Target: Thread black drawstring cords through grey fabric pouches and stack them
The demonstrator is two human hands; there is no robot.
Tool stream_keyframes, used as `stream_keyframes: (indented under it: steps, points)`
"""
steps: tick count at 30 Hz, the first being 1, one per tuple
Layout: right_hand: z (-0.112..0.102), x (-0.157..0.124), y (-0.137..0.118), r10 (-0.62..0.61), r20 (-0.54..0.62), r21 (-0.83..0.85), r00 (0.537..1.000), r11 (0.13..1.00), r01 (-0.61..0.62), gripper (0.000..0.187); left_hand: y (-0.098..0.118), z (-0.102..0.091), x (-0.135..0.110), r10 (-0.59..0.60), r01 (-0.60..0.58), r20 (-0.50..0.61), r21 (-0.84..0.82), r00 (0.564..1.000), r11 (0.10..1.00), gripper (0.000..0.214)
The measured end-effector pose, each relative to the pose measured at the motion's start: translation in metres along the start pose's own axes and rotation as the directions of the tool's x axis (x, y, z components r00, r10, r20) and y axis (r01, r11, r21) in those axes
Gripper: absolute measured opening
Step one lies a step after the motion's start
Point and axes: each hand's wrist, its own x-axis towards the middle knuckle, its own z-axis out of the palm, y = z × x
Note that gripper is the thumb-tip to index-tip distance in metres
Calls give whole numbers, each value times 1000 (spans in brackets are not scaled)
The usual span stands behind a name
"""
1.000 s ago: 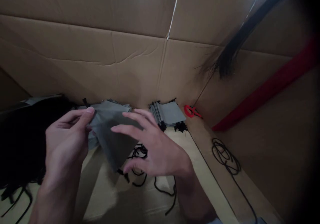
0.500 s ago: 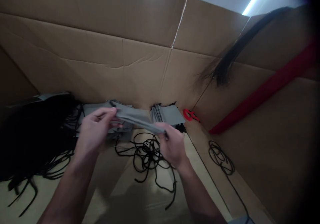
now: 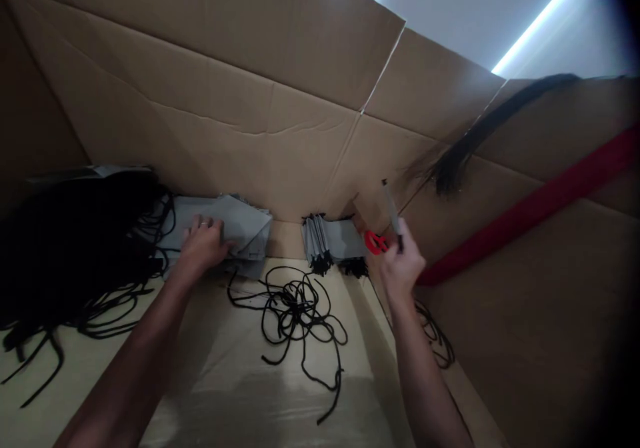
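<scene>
Cardboard walls point(image 3: 240, 55) enclose a pale desk point(image 3: 240, 381), and the far right of the view falls into black shadow. The cord pile point(image 3: 65, 255) at left is too dark for single strands to be told except at its fringe, and the left border cuts it off. The right forearm hides part of the coil point(image 3: 435, 335). The right hand point(image 3: 403, 268) covers part of the red scissors point(image 3: 375, 242). Its fingers are clamped on the lower end of a gray piece point(image 3: 391, 208), raised near the far right corner, seen nearly edge-on and blurred; black shows at both ends. The left hand point(image 3: 203, 248) rests on the left stack point(image 3: 240, 218); whether its fingers pinch a sheet cannot be told.

The cardboard enclosure contains the two stacks, the cord and the scissors. Whether the gray piece holds anything cannot be seen.

A gap separates the left stack from the right stack point(image 3: 343, 238), both near the back wall. The loose tangle point(image 3: 295, 308) lies in front of that gap, between the forearms; desk surface extends from it to the lower border. A red strip point(image 3: 540, 201) slants along the right wall, beside the black fibers point(image 3: 460, 158).
</scene>
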Motion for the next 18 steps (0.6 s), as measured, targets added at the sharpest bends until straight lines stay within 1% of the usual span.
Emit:
stream_keyframes:
  steps: [1,2,4,5,7,9,10,13,16,18]
  points:
    - [16,-6,5,-36,99,2,994,999,36,40,-2,4,0,8,-9,39,27,999,1000,47]
    - [31,-13,10,-71,197,12,978,997,70,35,-3,8,0,20,-24,80,50,997,998,53]
    - [58,-27,21,-130,360,42,924,991,124,30,-5,13,1,37,-51,152,87,988,995,65]
    - [69,-34,26,-153,425,59,892,988,142,31,-6,15,1,39,-59,182,105,982,993,73]
    - [83,-44,35,-178,514,80,839,984,159,33,-8,17,2,44,-77,234,134,971,988,91]
    - [89,-49,43,-185,572,93,799,983,162,33,-10,18,3,65,-108,272,148,960,983,99]
    - [91,-50,46,-186,593,97,783,982,160,33,-10,18,4,82,-128,285,149,955,980,97]
    - [91,-49,52,-189,642,111,743,982,154,34,-11,16,6,135,-182,303,134,943,974,81]
    - [87,-45,53,-195,685,126,702,981,150,36,-12,13,8,180,-222,306,105,935,969,68]
    - [83,-41,50,-198,709,131,677,980,149,43,-14,10,9,206,-241,302,85,931,967,59]
